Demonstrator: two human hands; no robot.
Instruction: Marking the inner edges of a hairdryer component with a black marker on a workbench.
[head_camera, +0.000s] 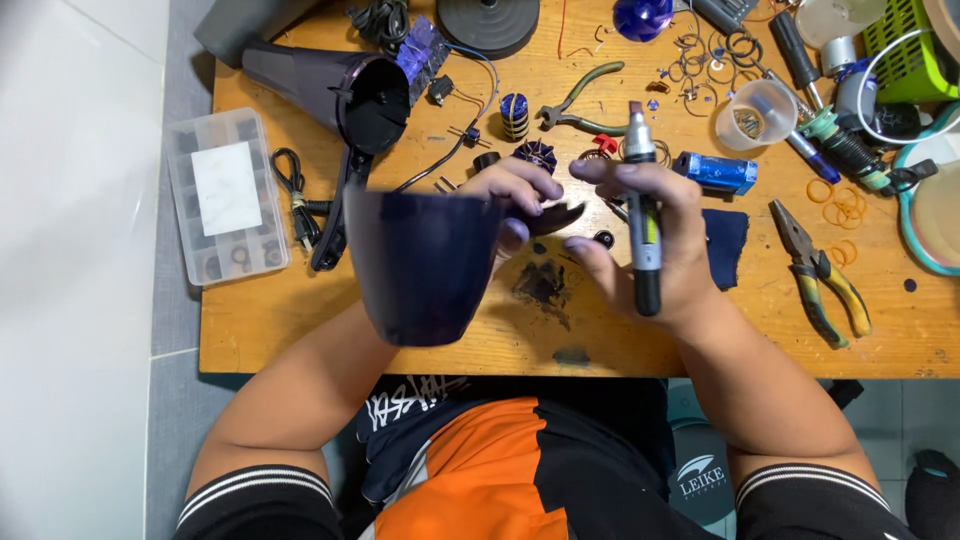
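Observation:
My left hand (515, 190) grips the rim of a dark purple cone-shaped plastic housing (420, 265), held above the wooden table (260, 320) with its wide end toward me. My right hand (650, 240) holds a black pen-shaped tool (643, 215) upright, tip pointing away from me, fingers curled round it. The two hands meet close together over a small dark curved piece (555, 215) between the fingertips. A dark smudge of debris (545, 285) lies on the table just below them.
A second dark housing half (330, 85) lies at the back left. A clear parts box (228, 195) overhangs the left edge. Green pliers (580, 100), yellow-handled pliers (822, 270), a blue battery (716, 172), a plastic cup (755, 115), rubber bands and wires crowd the right side.

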